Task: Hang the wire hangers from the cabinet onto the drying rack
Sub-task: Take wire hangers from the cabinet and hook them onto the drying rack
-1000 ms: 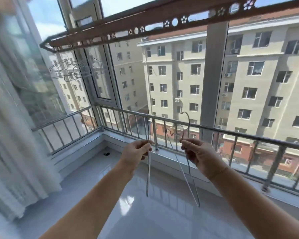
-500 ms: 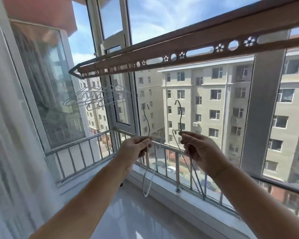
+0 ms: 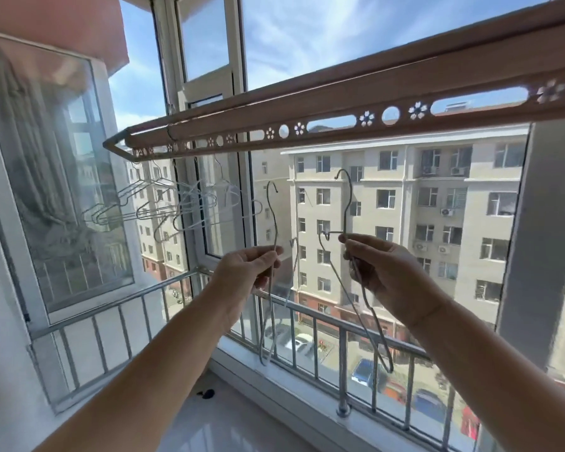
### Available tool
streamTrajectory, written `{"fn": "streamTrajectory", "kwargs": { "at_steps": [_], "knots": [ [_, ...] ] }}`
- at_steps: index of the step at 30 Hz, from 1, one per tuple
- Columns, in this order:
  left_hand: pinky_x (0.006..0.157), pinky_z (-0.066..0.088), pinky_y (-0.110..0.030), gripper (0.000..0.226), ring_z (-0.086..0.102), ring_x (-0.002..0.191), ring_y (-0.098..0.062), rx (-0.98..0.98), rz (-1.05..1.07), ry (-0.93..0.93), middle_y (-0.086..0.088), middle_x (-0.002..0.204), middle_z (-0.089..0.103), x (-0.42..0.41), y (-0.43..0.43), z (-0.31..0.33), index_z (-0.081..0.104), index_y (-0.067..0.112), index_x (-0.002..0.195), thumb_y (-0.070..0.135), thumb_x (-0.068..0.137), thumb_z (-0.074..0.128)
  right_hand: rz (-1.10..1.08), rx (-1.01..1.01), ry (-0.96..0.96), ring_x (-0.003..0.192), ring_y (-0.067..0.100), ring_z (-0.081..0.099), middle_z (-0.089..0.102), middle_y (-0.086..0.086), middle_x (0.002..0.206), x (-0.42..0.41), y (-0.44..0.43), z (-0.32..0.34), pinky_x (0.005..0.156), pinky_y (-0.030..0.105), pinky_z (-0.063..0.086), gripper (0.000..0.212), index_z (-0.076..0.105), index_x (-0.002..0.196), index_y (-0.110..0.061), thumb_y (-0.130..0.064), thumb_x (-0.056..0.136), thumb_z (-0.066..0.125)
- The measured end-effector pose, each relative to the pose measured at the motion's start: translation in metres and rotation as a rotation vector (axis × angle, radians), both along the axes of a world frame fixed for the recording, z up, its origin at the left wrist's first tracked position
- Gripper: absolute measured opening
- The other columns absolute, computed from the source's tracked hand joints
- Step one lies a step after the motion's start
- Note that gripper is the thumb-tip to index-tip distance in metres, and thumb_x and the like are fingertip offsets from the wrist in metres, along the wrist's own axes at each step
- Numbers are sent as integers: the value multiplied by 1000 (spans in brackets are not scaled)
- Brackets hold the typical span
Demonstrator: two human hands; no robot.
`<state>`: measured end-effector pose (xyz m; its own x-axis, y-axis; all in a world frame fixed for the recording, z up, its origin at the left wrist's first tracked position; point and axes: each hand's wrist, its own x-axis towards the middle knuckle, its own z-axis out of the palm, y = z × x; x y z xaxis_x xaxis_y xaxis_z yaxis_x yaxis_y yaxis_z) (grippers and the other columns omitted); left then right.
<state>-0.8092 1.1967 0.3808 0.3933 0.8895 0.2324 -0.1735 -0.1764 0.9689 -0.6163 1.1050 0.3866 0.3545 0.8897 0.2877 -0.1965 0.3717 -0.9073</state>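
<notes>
My left hand (image 3: pixel 249 267) pinches a thin wire hanger (image 3: pixel 272 220) near its neck, hook pointing up. My right hand (image 3: pixel 380 272) pinches a second wire hanger (image 3: pixel 348 199), whose hook also points up and whose body trails down past my wrist. Both hooks sit below the brown drying rack (image 3: pixel 340 120), a perforated bar with flower cut-outs running across the window. Several wire hangers (image 3: pixel 173 207) hang from the rack's left end.
A steel balcony railing (image 3: pixel 307 313) runs along the window sill below my hands. White window frames (image 3: pixel 238 76) stand behind the rack. A sheer curtain (image 3: pixel 0 321) hangs at the left. Apartment blocks and parked cars lie outside.
Both hands have risen with their hangers toward the rack. My view has tilted upward, so the rack now fills the middle of the frame.
</notes>
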Motion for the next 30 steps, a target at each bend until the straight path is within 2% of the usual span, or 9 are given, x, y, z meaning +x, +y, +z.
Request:
{"fn": "streamTrajectory", "kwargs": {
  "at_steps": [6,10,13,22,27,30],
  "knots": [
    [64,43,-21,18,54,71,-11,42,-102,13,-2,76,67,-11,77,25,72,13,91,6,90,55,-97,54,31,58,10,50,61,1,58,-28,66,20,47,13,45,12,68,90,-6,-2,84,58],
    [60,43,-17,19,53,66,-9,74,-153,-4,-2,76,65,-16,118,48,68,4,102,5,91,53,-170,97,3,53,7,51,61,0,59,-48,102,39,47,14,45,13,69,91,-9,-4,84,58],
    [58,45,-15,18,55,68,-8,99,-204,-30,-2,78,66,-20,146,64,69,9,98,5,91,53,-224,124,-18,53,7,51,62,-1,59,-59,126,55,48,13,45,13,69,92,-8,-3,84,59],
    [66,46,-17,21,54,68,-9,99,-222,-79,-4,79,63,-12,200,89,67,0,106,4,91,53,-322,79,-79,60,13,47,58,5,68,-69,181,85,48,15,44,10,68,86,-9,-5,85,59],
    [64,45,-19,16,53,67,-10,84,-222,-70,-4,77,63,-1,214,94,68,5,93,4,91,53,-348,62,-40,63,14,50,59,6,72,-51,193,83,48,16,47,10,67,89,-8,-5,87,58],
    [62,45,-18,15,53,66,-9,79,-233,-59,-4,77,63,8,222,93,69,6,94,4,91,54,-375,37,-46,63,14,50,59,6,73,-42,195,80,50,18,47,12,67,94,-4,-5,86,58]
  ]
}}
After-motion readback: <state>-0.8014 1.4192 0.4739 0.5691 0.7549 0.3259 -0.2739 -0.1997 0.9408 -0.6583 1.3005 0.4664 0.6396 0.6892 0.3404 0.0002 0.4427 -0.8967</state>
